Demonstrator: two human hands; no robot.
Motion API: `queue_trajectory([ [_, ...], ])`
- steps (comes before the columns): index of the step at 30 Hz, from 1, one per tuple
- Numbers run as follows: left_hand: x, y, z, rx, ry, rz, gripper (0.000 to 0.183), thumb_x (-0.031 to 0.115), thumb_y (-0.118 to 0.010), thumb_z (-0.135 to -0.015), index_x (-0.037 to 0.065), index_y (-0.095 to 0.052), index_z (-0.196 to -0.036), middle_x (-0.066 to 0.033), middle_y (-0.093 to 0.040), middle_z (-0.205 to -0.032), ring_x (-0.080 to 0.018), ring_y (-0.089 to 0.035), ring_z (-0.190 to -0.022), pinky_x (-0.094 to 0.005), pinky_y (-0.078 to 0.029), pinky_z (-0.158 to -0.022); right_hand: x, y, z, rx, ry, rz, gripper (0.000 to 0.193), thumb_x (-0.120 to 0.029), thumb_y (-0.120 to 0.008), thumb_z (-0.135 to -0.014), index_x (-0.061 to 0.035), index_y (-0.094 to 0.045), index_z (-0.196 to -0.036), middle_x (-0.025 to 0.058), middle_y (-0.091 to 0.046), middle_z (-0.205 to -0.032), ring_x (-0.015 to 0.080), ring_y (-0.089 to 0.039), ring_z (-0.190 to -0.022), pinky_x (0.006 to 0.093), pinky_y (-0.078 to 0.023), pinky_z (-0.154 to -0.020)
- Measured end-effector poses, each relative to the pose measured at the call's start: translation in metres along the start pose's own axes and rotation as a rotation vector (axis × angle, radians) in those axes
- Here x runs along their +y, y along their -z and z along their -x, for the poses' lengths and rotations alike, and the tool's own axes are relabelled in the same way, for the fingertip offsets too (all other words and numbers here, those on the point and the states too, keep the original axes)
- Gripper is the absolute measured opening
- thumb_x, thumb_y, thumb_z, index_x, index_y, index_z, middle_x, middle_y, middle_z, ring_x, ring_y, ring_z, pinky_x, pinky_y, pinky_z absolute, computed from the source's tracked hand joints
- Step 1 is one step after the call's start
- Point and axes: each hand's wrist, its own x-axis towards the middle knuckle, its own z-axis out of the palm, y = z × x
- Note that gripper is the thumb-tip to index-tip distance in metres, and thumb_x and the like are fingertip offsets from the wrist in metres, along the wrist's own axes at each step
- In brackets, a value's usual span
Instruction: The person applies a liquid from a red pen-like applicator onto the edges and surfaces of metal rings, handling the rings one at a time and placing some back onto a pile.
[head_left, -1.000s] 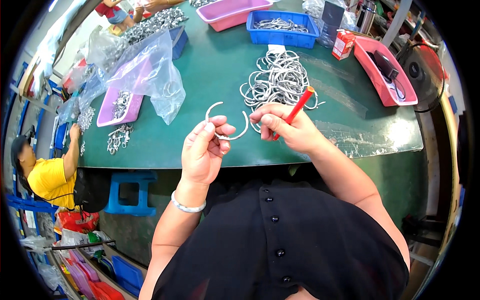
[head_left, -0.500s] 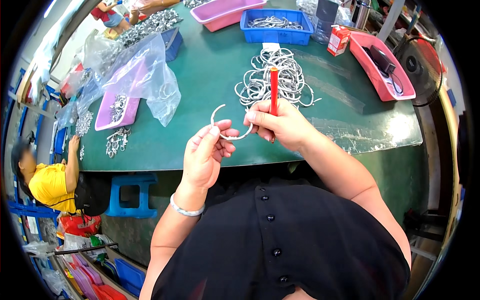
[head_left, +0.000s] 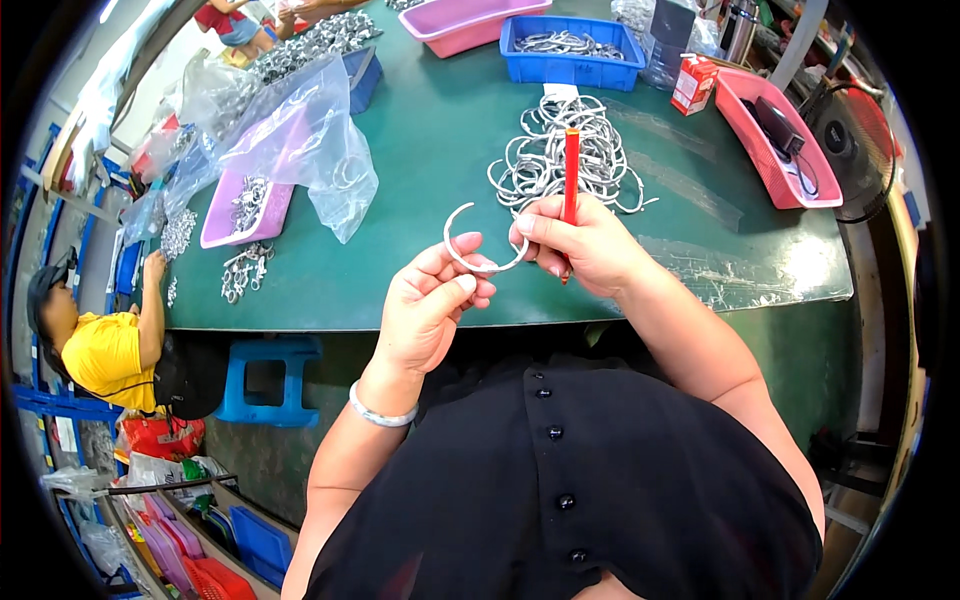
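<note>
An open silver metal ring [head_left: 468, 248] is pinched between both hands just above the near edge of the green table [head_left: 440, 150]. My left hand [head_left: 432, 310] holds its lower left part with thumb and fingers. My right hand [head_left: 585, 245] grips the ring's right end and also clasps a red pen-like tool [head_left: 571, 172] that stands upright out of the fist. Right behind my hands on the table lies a tangled pile of the same silver rings [head_left: 565, 155].
A lilac tray [head_left: 245, 210] with metal parts and a clear plastic bag [head_left: 310, 140] sit at the left. A pink tray [head_left: 470, 20], a blue bin [head_left: 570, 45], a red carton [head_left: 693, 85] and a pink tray [head_left: 775, 140] line the far side. A person in yellow [head_left: 100, 345] sits at the left, by a blue stool [head_left: 265, 380].
The red tool in my right hand has swung from a tilt to upright. Both hands with the ring have shifted slightly.
</note>
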Motion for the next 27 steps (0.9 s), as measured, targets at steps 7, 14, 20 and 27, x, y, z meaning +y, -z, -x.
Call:
queue_trajectory([
  [7,0.001,-0.002,0.001,0.033,-0.004,0.023,0.033,0.005,-0.05,-0.084,-0.003,-0.049,-0.115,-0.0086,-0.06,-0.091,-0.0139,-0.059,-0.076,-0.0258,-0.047,-0.068,0.0,0.0,0.0,-0.001,-0.008,0.002,0.019,-0.017,-0.054,-0.083,0.0006,-0.059,-0.079,0.0041,-0.053,-0.063,0.0065,-0.044,-0.045,0.0186,-0.032,-0.041],
  [14,-0.002,-0.001,0.0,0.127,-0.025,-0.04,0.023,0.014,-0.045,-0.09,-0.002,-0.053,-0.106,-0.0096,-0.061,-0.086,-0.0148,-0.059,-0.069,-0.0257,-0.048,-0.063,-0.005,-0.005,0.004,0.005,0.075,0.154,0.019,-0.018,-0.057,-0.082,-0.0005,-0.06,-0.076,0.0026,-0.054,-0.062,0.0059,-0.044,-0.046,0.0197,-0.034,-0.043],
  [20,-0.007,0.001,-0.004,0.18,-0.007,-0.05,0.019,0.016,-0.045,-0.091,0.0,-0.054,-0.098,-0.01,-0.061,-0.08,-0.0149,-0.059,-0.064,-0.0251,-0.048,-0.059,-0.009,-0.013,0.01,0.023,0.143,0.327,0.016,-0.017,-0.061,-0.081,-0.0017,-0.06,-0.075,-0.0004,-0.054,-0.064,0.0078,-0.046,-0.053,0.0224,-0.038,-0.05],
  [27,-0.014,0.01,-0.008,0.14,-0.035,0.049,0.017,0.015,-0.05,-0.088,0.001,-0.056,-0.095,-0.0101,-0.059,-0.076,-0.0165,-0.057,-0.062,-0.0256,-0.047,-0.056,-0.005,-0.007,0.014,-0.126,0.382,0.533,0.012,-0.01,-0.061,-0.081,0.0005,-0.063,-0.085,0.0034,-0.057,-0.074,0.0083,-0.05,-0.065,0.0221,-0.04,-0.058],
])
